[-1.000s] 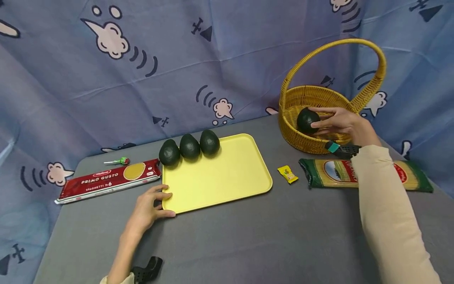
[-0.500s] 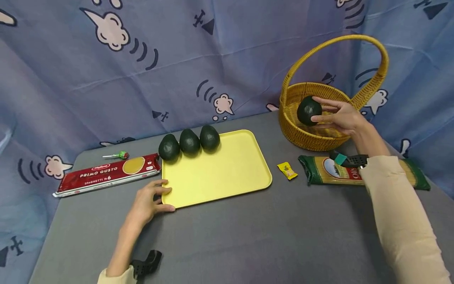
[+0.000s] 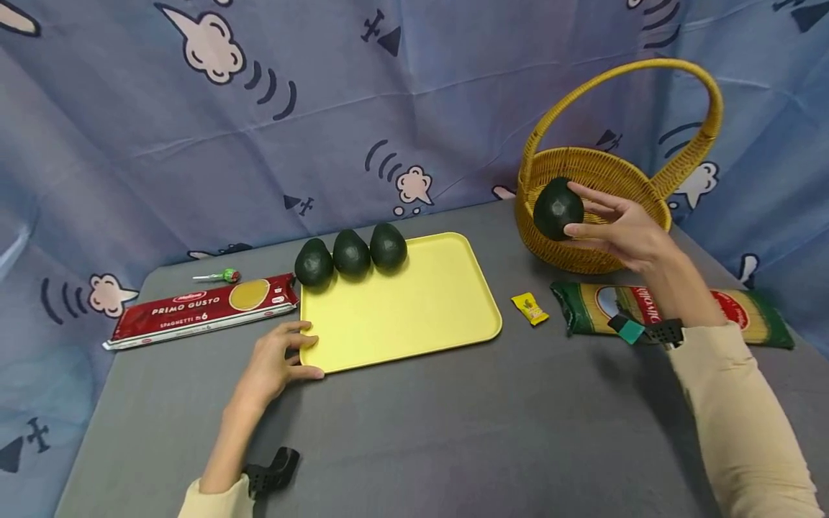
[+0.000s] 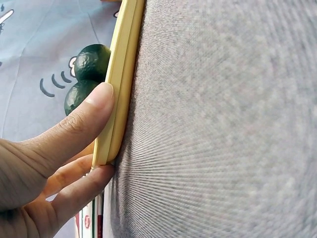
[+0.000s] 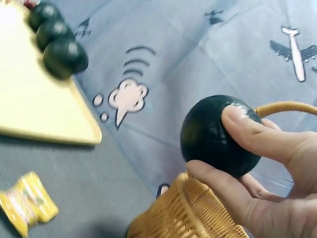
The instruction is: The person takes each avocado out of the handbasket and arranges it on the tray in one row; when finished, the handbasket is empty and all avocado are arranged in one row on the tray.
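Observation:
My right hand (image 3: 624, 226) grips a dark green avocado (image 3: 557, 209), thumb on one side and fingers on the other. In the right wrist view the avocado (image 5: 213, 136) is up above the rim of the yellow wicker basket (image 5: 166, 213). No other avocado shows inside the basket (image 3: 583, 255). My left hand (image 3: 275, 360) holds the near left corner of a yellow tray (image 3: 414, 316). In the left wrist view the thumb lies along the tray's side (image 4: 116, 94), with fingers round the corner. Three avocados (image 3: 352, 255) stand in a row along the tray's far left edge.
A red spaghetti pack (image 3: 204, 309) lies left of the tray, with a lollipop (image 3: 227, 275) behind it. Right of the tray is a small yellow candy (image 3: 529, 309). A green-ended pasta pack (image 3: 583, 309) lies before the basket, partly under my right forearm. Patterned cloth (image 3: 453, 108) hangs behind.
My right hand has lifted the avocado from inside the basket up toward its left front rim. The left hand stays at the tray corner. The view has shifted slightly.

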`<state>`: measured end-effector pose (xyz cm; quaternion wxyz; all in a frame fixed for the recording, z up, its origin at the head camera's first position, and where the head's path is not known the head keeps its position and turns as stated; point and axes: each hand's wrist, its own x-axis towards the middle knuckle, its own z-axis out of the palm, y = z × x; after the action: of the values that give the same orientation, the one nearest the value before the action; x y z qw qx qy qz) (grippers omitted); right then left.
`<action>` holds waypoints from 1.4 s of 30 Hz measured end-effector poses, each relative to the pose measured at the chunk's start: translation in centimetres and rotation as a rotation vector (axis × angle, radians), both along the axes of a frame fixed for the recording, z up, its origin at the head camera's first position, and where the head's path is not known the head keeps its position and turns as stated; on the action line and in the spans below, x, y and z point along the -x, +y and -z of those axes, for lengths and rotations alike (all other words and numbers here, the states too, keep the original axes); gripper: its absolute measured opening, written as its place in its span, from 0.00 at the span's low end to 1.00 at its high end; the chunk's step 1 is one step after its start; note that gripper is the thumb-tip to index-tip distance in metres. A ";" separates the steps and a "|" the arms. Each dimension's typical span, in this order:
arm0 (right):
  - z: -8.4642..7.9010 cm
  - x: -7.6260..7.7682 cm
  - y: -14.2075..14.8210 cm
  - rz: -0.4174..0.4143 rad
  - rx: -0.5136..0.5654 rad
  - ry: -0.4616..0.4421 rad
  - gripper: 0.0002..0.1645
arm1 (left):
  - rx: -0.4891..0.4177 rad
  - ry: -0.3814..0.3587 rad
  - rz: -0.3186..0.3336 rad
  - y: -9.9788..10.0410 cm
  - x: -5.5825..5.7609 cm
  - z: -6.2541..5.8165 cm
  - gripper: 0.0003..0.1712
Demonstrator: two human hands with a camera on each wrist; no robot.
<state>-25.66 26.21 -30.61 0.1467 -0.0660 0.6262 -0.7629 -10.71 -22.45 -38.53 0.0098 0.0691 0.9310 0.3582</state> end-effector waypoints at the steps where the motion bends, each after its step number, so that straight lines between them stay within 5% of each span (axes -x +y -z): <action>1: 0.1 -0.1 -0.1 -0.027 0.002 0.014 0.40 | 0.003 0.002 0.001 0.0 0.0 0.0 0.30; 6: 0.9 -0.2 -1.0 -0.154 -0.018 0.058 0.40 | 0.003 0.000 0.000 -0.2 0.0 0.1 0.30; 12: 2.3 0.0 -2.4 -0.197 -0.159 0.028 0.43 | 0.013 -0.012 0.007 0.0 0.1 0.0 0.30; 17: 3.8 0.5 -4.1 -0.232 -0.155 0.032 0.44 | 0.005 -0.030 0.009 -0.1 0.2 -0.1 0.31; 30: 6.3 3.2 -8.5 -0.283 -0.169 0.000 0.44 | 0.016 -0.005 0.013 0.1 0.1 -0.1 0.30; 42: 6.9 5.1 -11.9 -0.221 -0.153 -0.067 0.44 | 0.000 -0.011 0.006 0.0 0.2 0.0 0.30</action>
<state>-30.75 14.32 -37.50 0.2555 -0.0978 0.6662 -0.6938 -10.87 -22.40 -38.48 0.0158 0.0698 0.9307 0.3587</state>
